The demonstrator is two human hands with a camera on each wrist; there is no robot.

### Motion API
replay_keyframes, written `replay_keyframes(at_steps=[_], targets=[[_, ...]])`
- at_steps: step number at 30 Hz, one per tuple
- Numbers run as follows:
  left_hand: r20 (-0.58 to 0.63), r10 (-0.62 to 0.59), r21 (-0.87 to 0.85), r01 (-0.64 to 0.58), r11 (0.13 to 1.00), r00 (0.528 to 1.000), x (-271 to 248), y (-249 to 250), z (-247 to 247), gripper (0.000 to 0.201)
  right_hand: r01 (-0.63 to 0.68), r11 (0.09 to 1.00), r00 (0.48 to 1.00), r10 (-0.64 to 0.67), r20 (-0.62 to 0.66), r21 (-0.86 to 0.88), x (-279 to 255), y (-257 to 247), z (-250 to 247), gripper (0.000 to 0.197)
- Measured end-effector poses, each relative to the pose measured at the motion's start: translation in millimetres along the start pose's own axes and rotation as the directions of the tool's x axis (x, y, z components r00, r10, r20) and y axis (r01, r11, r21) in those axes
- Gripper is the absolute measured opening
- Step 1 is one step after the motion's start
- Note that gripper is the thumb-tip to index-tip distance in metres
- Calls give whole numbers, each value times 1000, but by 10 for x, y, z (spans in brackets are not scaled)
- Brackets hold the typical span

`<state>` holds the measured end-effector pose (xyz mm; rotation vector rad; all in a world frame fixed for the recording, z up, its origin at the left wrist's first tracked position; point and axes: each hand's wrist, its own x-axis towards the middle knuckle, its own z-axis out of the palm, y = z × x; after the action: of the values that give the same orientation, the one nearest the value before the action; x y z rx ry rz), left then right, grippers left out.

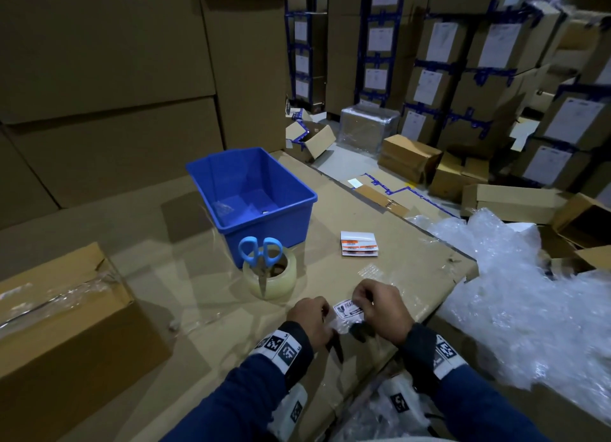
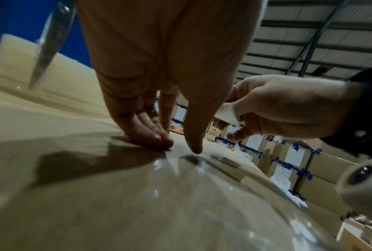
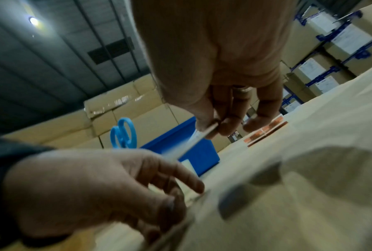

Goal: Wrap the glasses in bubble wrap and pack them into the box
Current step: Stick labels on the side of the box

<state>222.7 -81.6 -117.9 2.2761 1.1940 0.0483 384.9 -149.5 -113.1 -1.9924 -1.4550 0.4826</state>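
A white fragile sticker [image 1: 348,310] with a glass symbol is held just above the cardboard work surface [image 1: 380,276]. My right hand [image 1: 383,306] pinches its right edge between thumb and fingers; the right wrist view shows that pinch on the sticker [image 3: 193,142]. My left hand [image 1: 310,316] is at the sticker's left edge, its straight fingers [image 2: 150,135] pressing on the cardboard. Something clear and crinkled [image 1: 339,326] lies under that hand. A brown box [image 1: 66,326], taped shut, stands at the left. No glasses show in any view.
A blue bin [image 1: 297,216] stands behind the hands. In front of it, blue-handled scissors [image 1: 261,253] stand in a roll of clear tape [image 1: 284,284]. A stack of stickers [image 1: 358,243] lies to the right. Bubble wrap [image 1: 529,293] is heaped at the right, with stacked cartons all around.
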Motion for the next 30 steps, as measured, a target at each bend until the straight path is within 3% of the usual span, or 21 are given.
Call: replay_keyframes(at_steps=[4,8,13,16,18,22,25,27,30], targets=[[20,-16,-140,19,990,1000,-107,-22,-85,58,7,987,998,5,-70,158,-62,-140,-135,20],[-13,-1,-312,-3,950,1000,-383,-119,-311,53,39,963,998,-25,-59,268,-145,-427,-162,20],[-184,2,-401,-77,913,983,-849,-395,-695,39,105,930,995,-97,-38,353,-202,-916,-51,23],[-313,-77,-452,-77,889,947,-1253,-602,-944,29,145,877,985,-173,19,458,-248,-1318,101,31],[-415,-117,-467,-101,879,902,-1566,-740,-1097,25,185,843,965,-252,68,505,-302,-1586,256,41],[-618,-172,-400,-118,909,767,-2237,-1075,-1361,25,262,798,915,-384,122,543,-412,-2069,656,46],[-765,-214,-315,-63,947,608,-2719,-1377,-1537,23,310,764,871,-468,154,566,-556,-2477,952,42],[-837,-202,-203,54,978,508,-2989,-1590,-1635,22,353,745,843,-516,153,567,-659,-2738,1136,33],[-849,-216,-125,215,969,482,-3249,-1938,-1689,42,389,723,801,-572,179,571,-773,-3047,1405,13]])
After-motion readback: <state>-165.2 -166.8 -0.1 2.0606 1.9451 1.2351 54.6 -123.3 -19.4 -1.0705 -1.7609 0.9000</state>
